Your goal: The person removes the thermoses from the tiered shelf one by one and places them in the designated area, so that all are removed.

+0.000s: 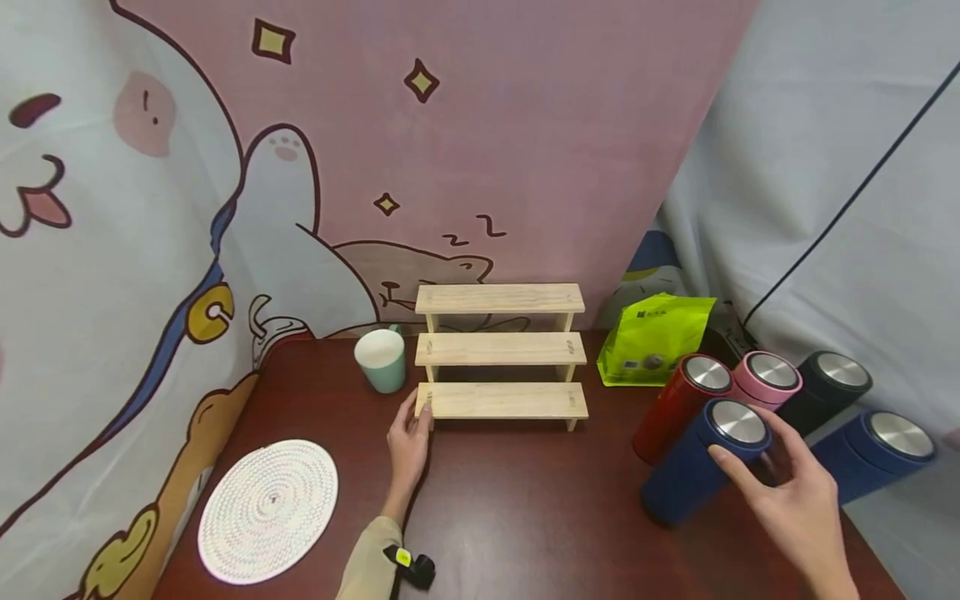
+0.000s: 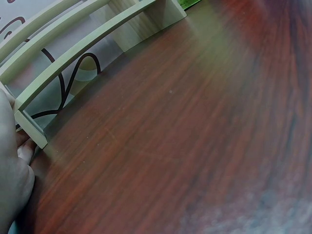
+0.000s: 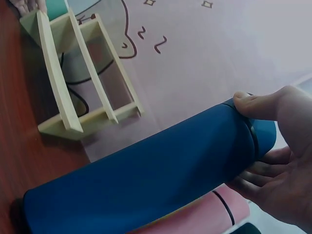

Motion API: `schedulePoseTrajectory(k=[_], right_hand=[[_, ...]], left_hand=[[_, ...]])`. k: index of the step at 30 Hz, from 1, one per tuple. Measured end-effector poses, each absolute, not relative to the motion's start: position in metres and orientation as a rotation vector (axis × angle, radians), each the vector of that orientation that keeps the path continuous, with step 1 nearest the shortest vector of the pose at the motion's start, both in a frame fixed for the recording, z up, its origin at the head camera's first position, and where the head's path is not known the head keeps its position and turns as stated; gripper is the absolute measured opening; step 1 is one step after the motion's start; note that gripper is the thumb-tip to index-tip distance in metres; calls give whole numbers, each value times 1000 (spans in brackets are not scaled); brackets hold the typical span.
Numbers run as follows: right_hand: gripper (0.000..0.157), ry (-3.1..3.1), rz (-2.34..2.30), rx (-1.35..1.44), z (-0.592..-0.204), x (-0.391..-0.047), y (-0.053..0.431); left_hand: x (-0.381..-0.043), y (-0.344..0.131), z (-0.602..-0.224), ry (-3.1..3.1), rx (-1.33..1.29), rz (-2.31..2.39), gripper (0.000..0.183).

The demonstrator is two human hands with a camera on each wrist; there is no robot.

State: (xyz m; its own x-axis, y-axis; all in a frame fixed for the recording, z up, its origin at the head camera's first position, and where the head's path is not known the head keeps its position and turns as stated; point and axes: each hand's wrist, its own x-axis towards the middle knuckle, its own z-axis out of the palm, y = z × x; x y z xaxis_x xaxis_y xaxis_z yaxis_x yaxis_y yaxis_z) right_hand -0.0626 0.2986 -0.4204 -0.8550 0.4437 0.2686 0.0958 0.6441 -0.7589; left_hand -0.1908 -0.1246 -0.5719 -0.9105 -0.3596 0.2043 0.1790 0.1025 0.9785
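Note:
A three-tier wooden display stand (image 1: 501, 402) stands against the back of the table. My left hand (image 1: 409, 442) grips the left end of its lowest step, thumb on top; in the left wrist view only part of that hand (image 2: 14, 170) shows at the edge. My right hand (image 1: 798, 492) holds a blue thermos flask (image 1: 693, 471) near its steel-topped lid. In the right wrist view the thumb and fingers go round the upper end of the blue flask (image 3: 146, 168). Its base is at the tabletop; whether it touches is unclear.
Behind the held flask stand a red flask (image 1: 675, 417), a pink flask (image 1: 765, 377), a black flask (image 1: 828, 387) and another blue flask (image 1: 862, 454). A green pouch (image 1: 652, 337) is right of the stand. Left are a mint cup (image 1: 384, 367) and a round woven mat (image 1: 270, 512).

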Motion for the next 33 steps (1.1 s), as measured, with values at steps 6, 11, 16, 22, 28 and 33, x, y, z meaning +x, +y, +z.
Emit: schedulePoseTrajectory(k=[6,11,16,22,28,33], right_hand=[[74,-2394,1095,-565,-426,-60,312],[73,-2325,1109,-691,-427,-60,323],[73,-2285,1088,-728,-431,-64,332],[69,-2209,1088,-711,-436,-69,340],[69,-2183,1088,-749,-439,-71,346],[70,-2169,1092,-758,-440,-71,348]], left_hand=[[-192,-127,-571,-2014,181,-1898,42],[-198,-128,-585,-2008,194,-1911,43],[-208,-128,-605,-1995,225,-1878,42],[-209,-129,-607,-1998,227,-1865,41],[-208,-128,-606,-2008,233,-1866,42],[-208,-128,-605,-1994,220,-1877,43]])
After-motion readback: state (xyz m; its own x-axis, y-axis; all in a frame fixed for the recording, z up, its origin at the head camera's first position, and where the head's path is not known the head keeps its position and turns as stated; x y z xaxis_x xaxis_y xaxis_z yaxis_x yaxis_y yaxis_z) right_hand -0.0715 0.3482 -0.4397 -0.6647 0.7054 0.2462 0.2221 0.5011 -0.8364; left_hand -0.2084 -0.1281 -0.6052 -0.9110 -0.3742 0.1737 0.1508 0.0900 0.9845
